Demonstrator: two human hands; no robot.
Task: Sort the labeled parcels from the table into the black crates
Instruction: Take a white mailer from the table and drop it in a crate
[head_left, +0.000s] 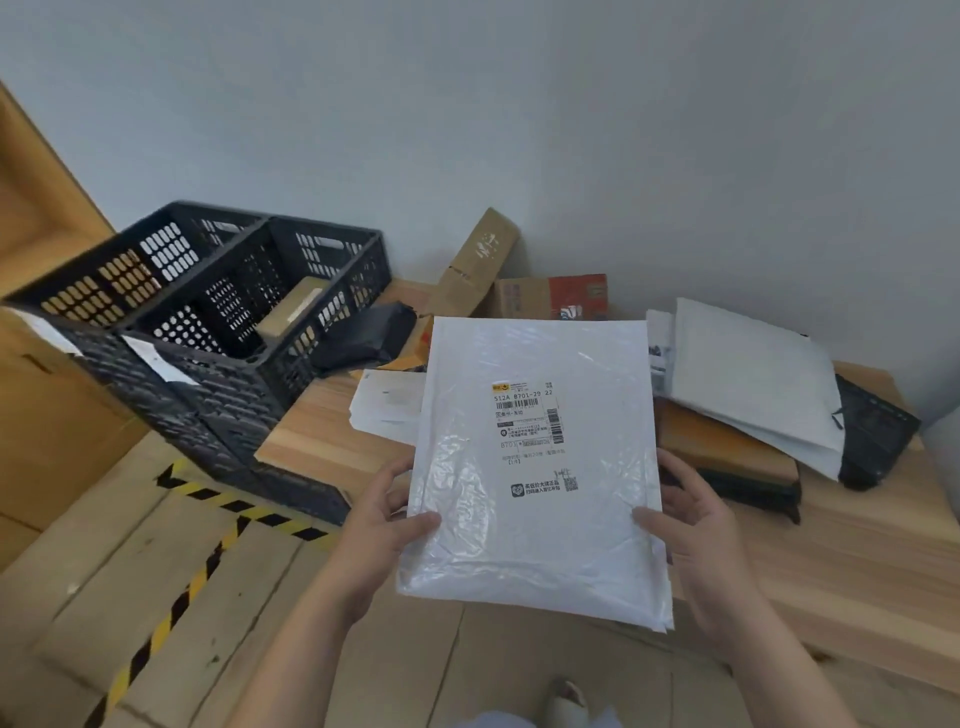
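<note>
white parcel (530, 467) held flat above the near edge of the desk (857, 561), label up. gripped at its near corners by left hand (379, 530) and right hand (696, 530), thumbs on top. black crates (218, 332) at far left, one holding a brown box (291, 312). more parcels (753, 384) piled at right.

Hands: left hand (387, 525) and right hand (693, 530) grip the lower edges of a white parcel (535, 467), thumbs on top, label facing up.
Crates: black crates (208, 312) sit side by side at the left; a brown box (291, 312) lies in the right one.
Table: wooden table (857, 561) carries stacked mailers (753, 384) at the right, and cardboard boxes (519, 280) against the wall.
</note>
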